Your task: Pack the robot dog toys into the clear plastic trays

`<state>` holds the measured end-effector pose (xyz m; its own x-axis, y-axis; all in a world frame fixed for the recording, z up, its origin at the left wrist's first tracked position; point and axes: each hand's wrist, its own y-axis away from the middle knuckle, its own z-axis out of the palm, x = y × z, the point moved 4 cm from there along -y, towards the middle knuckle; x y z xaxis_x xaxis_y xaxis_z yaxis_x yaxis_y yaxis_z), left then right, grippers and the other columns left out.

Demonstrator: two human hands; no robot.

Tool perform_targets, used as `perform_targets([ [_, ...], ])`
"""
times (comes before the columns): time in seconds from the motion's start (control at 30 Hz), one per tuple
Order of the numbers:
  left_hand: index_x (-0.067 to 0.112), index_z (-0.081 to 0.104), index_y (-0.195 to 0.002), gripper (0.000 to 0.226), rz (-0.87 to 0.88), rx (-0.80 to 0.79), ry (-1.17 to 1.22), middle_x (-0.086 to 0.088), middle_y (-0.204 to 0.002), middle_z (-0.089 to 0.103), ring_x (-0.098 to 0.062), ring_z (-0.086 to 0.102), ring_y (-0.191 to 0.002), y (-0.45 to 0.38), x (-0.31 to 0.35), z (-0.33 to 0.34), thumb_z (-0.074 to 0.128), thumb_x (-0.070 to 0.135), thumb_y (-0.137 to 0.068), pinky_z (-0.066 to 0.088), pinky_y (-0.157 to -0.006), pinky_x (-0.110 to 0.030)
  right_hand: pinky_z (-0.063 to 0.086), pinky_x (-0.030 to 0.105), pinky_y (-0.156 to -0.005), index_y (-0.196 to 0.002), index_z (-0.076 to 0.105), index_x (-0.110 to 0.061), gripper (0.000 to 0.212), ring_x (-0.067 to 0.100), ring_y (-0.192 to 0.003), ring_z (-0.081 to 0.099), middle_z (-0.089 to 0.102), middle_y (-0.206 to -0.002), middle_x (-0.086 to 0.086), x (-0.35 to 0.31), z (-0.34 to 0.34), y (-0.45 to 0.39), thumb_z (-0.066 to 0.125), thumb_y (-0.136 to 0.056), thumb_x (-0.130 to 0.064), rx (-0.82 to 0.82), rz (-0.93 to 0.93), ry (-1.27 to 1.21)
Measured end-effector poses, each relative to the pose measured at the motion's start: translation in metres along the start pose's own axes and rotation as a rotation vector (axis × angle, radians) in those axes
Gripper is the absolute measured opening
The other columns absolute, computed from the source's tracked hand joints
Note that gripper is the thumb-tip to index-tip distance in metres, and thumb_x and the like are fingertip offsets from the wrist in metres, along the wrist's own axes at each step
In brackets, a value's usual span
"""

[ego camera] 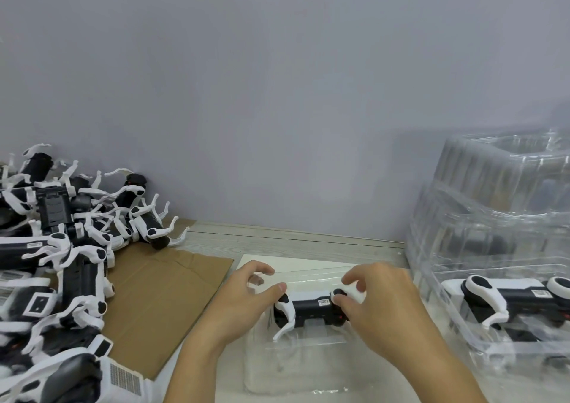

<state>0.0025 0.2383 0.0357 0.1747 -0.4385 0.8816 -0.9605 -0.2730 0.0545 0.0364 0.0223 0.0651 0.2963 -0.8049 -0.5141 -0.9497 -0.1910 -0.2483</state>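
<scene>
A black-and-white robot dog toy lies on its side in a clear plastic tray in front of me. My left hand pinches its left end, thumb against the white hip. At the toy's right end my right hand grips the white leg joint with curled fingers. To the right, another robot dog lies packed in a clear tray. A pile of loose robot dogs covers the left side.
A stack of clear trays rises at the right against the grey wall. Flattened brown cardboard lies under the pile on the left. A white sheet sits behind the tray on the pale wooden table.
</scene>
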Motion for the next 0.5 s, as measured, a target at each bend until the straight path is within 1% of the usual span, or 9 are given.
perform_targets([
  [0.03,0.041,0.06,-0.107,0.022,0.032,0.011,-0.003,0.012,-0.116,0.054,-0.002,0.053,-0.107,0.0,0.002,-0.001,0.071,0.041,-0.087,0.041,-0.081,-0.021,0.03,0.019,-0.08,-0.12,0.059,-0.036,0.029,0.006,-0.107,0.038,0.046,-0.107,-0.014,0.0,0.0,0.0,0.063,-0.091,-0.042,-0.005,-0.02,-0.017],
  [0.1,0.046,0.062,-0.105,0.023,0.136,0.016,-0.034,0.021,-0.119,0.055,0.004,0.048,-0.115,0.002,0.012,0.001,0.072,0.037,-0.087,0.039,-0.087,-0.017,0.033,0.023,-0.092,-0.131,0.049,-0.038,0.037,0.008,-0.121,0.033,0.039,-0.117,-0.014,0.001,0.002,0.0,0.058,-0.095,-0.041,-0.03,-0.027,-0.045],
  [0.13,0.048,0.065,-0.103,0.022,0.189,-0.003,-0.062,0.026,-0.121,0.055,0.008,0.046,-0.119,0.003,0.018,0.004,0.073,0.038,-0.085,0.038,-0.094,-0.016,0.035,0.026,-0.099,-0.135,0.046,-0.037,0.04,0.01,-0.125,0.032,0.038,-0.124,-0.013,0.001,0.004,0.001,0.055,-0.096,-0.04,-0.047,-0.016,-0.062],
  [0.2,0.053,0.068,-0.098,0.023,0.229,-0.088,-0.146,0.033,-0.127,0.049,0.009,0.039,-0.126,0.005,0.027,0.013,0.077,0.051,-0.077,0.035,-0.108,-0.025,0.035,0.032,-0.107,-0.139,0.043,-0.036,0.041,0.012,-0.129,0.035,0.038,-0.133,-0.012,0.003,0.008,0.001,0.05,-0.099,-0.038,-0.075,0.001,-0.092],
  [0.27,0.058,0.068,-0.095,0.037,0.169,-0.17,-0.244,0.038,-0.134,0.039,0.001,0.032,-0.133,0.009,0.028,0.021,0.079,0.066,-0.061,0.034,-0.112,-0.033,0.036,0.032,-0.107,-0.139,0.044,-0.034,0.039,0.013,-0.128,0.04,0.039,-0.134,-0.011,0.004,0.011,0.001,0.047,-0.1,-0.036,-0.082,0.002,-0.119],
  [0.33,0.059,0.068,-0.095,0.047,0.116,-0.189,-0.284,0.038,-0.138,0.032,-0.003,0.028,-0.136,0.011,0.027,0.023,0.081,0.071,-0.051,0.035,-0.112,-0.034,0.036,0.026,-0.1,-0.14,0.042,-0.034,0.039,0.014,-0.126,0.043,0.04,-0.135,-0.009,0.005,0.013,0.0,0.046,-0.101,-0.034,-0.085,0.007,-0.146],
  [0.37,0.059,0.068,-0.095,0.05,0.097,-0.191,-0.284,0.038,-0.14,0.029,-0.003,0.024,-0.136,0.012,0.027,0.023,0.083,0.071,-0.048,0.033,-0.113,-0.032,0.035,0.024,-0.095,-0.141,0.04,-0.035,0.04,0.014,-0.125,0.043,0.041,-0.136,-0.008,0.006,0.014,-0.001,0.045,-0.101,-0.034,-0.092,0.016,-0.157],
  [0.43,0.06,0.067,-0.096,0.051,0.08,-0.202,-0.294,0.037,-0.142,0.024,-0.004,0.019,-0.136,0.015,0.028,0.023,0.084,0.069,-0.049,0.028,-0.113,-0.031,0.032,0.023,-0.089,-0.145,0.034,-0.035,0.044,0.013,-0.123,0.043,0.044,-0.132,-0.005,0.008,0.018,-0.001,0.044,-0.102,-0.033,-0.131,0.049,-0.175],
  [0.5,0.058,0.063,-0.102,0.047,0.122,-0.209,-0.313,0.032,-0.142,0.024,0.0,0.024,-0.134,0.014,0.029,0.023,0.082,0.064,-0.06,0.03,-0.112,-0.031,0.033,0.025,-0.086,-0.148,0.029,-0.031,0.048,0.016,-0.12,0.045,0.046,-0.116,-0.004,0.011,0.022,-0.002,0.042,-0.102,-0.029,-0.153,0.081,-0.204],
])
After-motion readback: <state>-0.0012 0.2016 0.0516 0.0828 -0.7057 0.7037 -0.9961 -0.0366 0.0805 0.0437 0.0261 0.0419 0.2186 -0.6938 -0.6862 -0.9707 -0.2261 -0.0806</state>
